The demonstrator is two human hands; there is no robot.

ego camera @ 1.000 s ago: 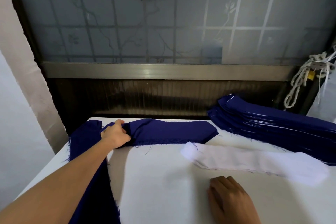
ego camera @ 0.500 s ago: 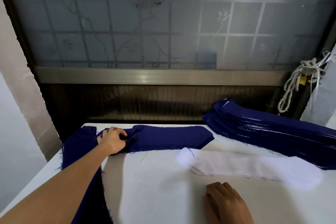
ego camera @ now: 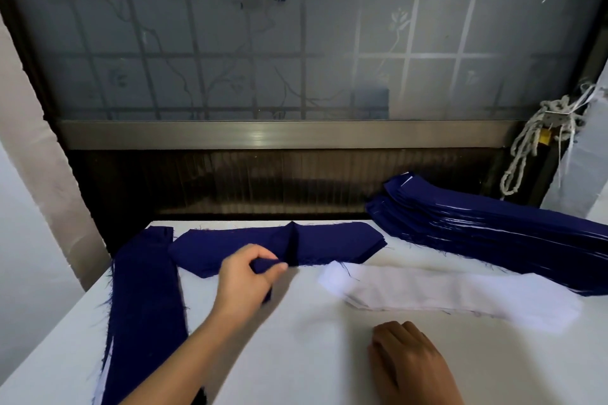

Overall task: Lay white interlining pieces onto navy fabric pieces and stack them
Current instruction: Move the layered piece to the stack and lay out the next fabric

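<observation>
Now: navy piece (ego camera: 230, 250), atop the small navy pile (ego camera: 342, 240). The left hand (ego camera: 245, 281), lately at its far-left end, pinches a fold and drags it nearer. White interlining (ego camera: 444, 293) lies just right, not yet laid on. Right hand (ego camera: 411, 362) rests flat on the tabletop (ego camera: 296, 355), empty. Pairing looks next.

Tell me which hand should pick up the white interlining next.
Right. The right hand rests open on the table, close to the interlining and holding nothing. The left hand is farther off and pinches a navy piece.
</observation>
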